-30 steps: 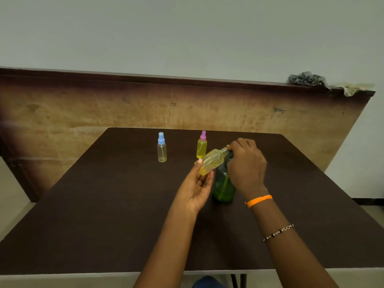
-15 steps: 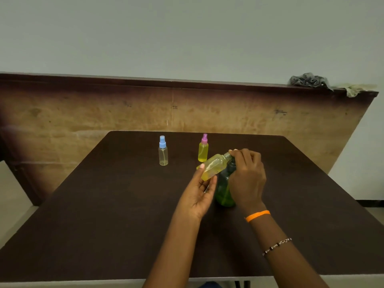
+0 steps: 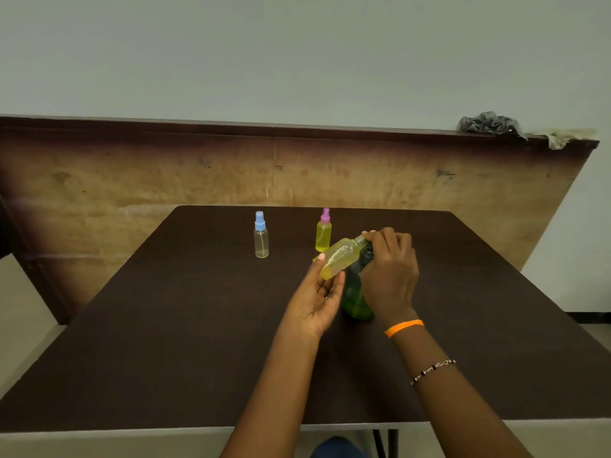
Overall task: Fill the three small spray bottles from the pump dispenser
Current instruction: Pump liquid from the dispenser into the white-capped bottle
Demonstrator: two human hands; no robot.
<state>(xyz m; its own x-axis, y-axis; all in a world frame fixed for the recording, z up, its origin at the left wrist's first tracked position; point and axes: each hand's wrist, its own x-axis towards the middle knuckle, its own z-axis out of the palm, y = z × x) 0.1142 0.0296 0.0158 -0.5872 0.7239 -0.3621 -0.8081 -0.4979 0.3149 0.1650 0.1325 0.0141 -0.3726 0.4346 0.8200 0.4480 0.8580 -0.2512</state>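
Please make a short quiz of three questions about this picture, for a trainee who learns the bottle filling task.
1. True or false: the small clear spray bottle with the blue cap looks full of yellow liquid.
2. Which hand holds the tilted, uncapped small bottle of yellow liquid? A) left hand B) right hand C) neither
3. Fill the gap: the small yellow spray bottle standing on the dark brown table has a ____ cap.

Key
1. False: it looks nearly empty.
2. A: the left hand's fingers hold it, with its open neck by the green pump dispenser bottle, whose top the right hand covers.
3. Pink.
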